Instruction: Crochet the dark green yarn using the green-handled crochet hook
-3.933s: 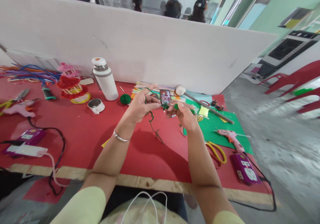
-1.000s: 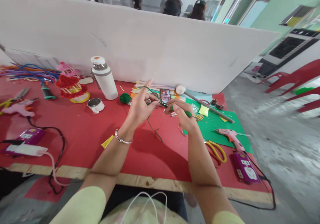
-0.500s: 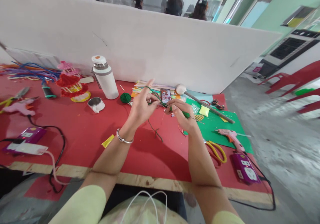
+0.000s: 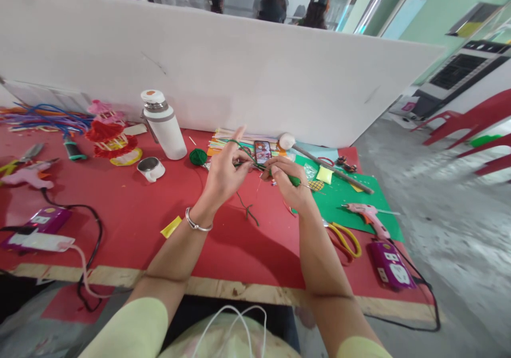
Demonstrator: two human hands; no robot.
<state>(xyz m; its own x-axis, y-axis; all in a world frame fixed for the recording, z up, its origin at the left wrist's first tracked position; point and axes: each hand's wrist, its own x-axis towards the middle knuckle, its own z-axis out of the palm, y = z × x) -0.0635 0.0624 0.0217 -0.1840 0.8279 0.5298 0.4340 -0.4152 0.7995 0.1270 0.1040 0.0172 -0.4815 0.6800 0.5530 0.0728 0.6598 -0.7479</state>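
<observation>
My left hand (image 4: 224, 172) pinches green yarn (image 4: 247, 211) between thumb and fingers, its index finger raised with a strand running over it. A loose yarn tail hangs below toward the red tabletop. In my right hand (image 4: 286, 176) is a crochet hook with a green handle (image 4: 294, 180); its metal rear end sticks out to the right. The hook's tip meets the yarn between both hands, though fingers hide the stitches. A dark green yarn ball (image 4: 198, 157) lies left of my left hand. Just beyond the hands rests a phone (image 4: 262, 152) with a lit screen.
A white thermos (image 4: 165, 131) and its cup (image 4: 150, 170) stand left. Further left are a red-pink paper model (image 4: 112, 139) and a glue gun (image 4: 30, 177). Scissors (image 4: 347, 241), a stick (image 4: 335, 170), another glue gun (image 4: 369, 217) and a purple power box (image 4: 391, 265) lie right. A white partition (image 4: 223, 70) stands behind.
The view has shifted slightly, so the table items appear a little further left. Both hands keep nearly the same hold on the yarn and hook.
</observation>
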